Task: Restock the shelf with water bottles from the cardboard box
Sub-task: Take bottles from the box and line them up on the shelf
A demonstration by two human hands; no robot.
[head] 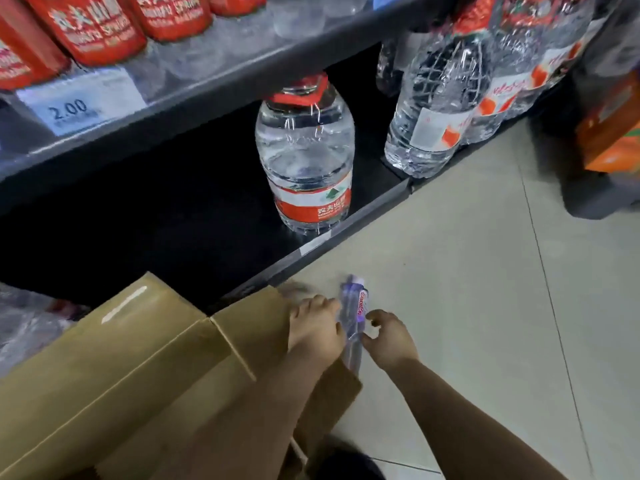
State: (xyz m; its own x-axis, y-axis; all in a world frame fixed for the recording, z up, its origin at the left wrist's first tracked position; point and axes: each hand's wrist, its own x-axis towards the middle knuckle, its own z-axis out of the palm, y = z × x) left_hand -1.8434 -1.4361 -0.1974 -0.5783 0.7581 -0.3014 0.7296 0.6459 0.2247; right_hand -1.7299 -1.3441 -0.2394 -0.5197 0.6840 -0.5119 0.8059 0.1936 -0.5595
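A small clear water bottle (353, 318) with a purple cap and a pink-lettered label lies lengthwise between my hands, low over the tiled floor beside the cardboard box (138, 358). My left hand (313, 329) reaches across the box's open flap, and its fingers close on the bottle's left side. My right hand (391, 341) is curled against the bottle's right side, thumb and fingers touching it. The dark bottom shelf (346, 225) just ahead holds one large red-labelled water bottle (304, 154). The inside of the box is hidden.
The upper shelf (221, 81) carries red-labelled bottles (100, 29) and a price tag (79, 105) reading 2.00. Shrink-wrapped large bottles (450, 98) stand at the right end of the bottom shelf. An orange carton (613, 133) sits at far right. Plastic wrap (24, 320) lies left of the box.
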